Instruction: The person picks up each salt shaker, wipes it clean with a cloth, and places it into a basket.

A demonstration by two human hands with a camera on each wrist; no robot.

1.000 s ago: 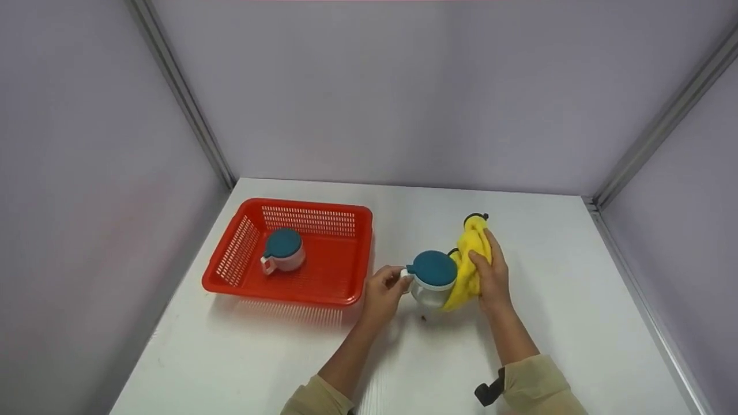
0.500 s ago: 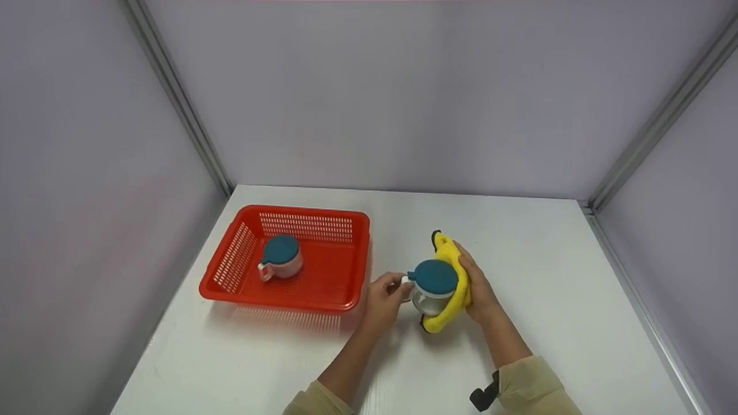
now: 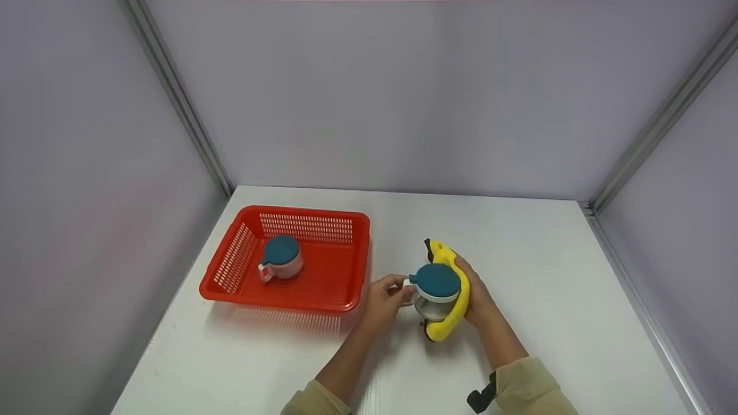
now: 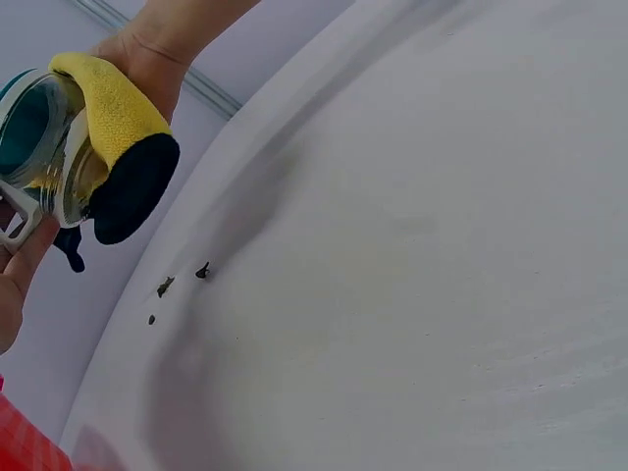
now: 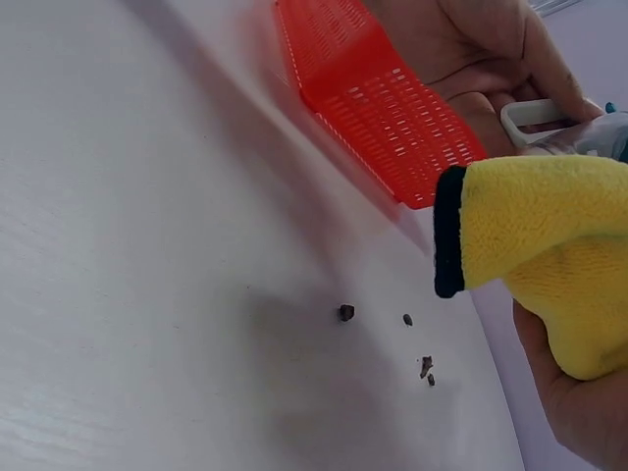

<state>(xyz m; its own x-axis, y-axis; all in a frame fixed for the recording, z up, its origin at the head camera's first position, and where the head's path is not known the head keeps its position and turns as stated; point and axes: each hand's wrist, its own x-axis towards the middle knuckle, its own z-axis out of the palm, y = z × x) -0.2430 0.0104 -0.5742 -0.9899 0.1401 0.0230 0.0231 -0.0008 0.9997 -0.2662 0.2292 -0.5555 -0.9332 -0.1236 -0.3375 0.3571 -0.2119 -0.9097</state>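
Observation:
My left hand (image 3: 387,301) pinches the white handle of a clear jar with a teal lid (image 3: 438,280). The jar is held up over the white table, lid upward in the head view. Against its right side, my right hand (image 3: 477,293) presses a yellow cloth (image 3: 456,308) with dark edging, fingers curved behind it. In the left wrist view the cloth (image 4: 120,110) wraps the side and part of the base of the jar (image 4: 39,128). The right wrist view has the cloth (image 5: 549,211) folded over in the palm, with the white handle (image 5: 530,120) beyond it.
To the left stands a red plastic basket (image 3: 331,276) with slotted walls. Inside it, toward its left, sits a similar teal-lidded jar (image 3: 282,259). Several small dark crumbs (image 5: 346,312) lie on the white table (image 3: 530,248) below the hands. Pale panels (image 3: 369,98) enclose the table.
My right hand has brought the cloth leftward and toward me, round the jar's right side. The jar has shifted slightly nearer. My left hand keeps hold of the handle.

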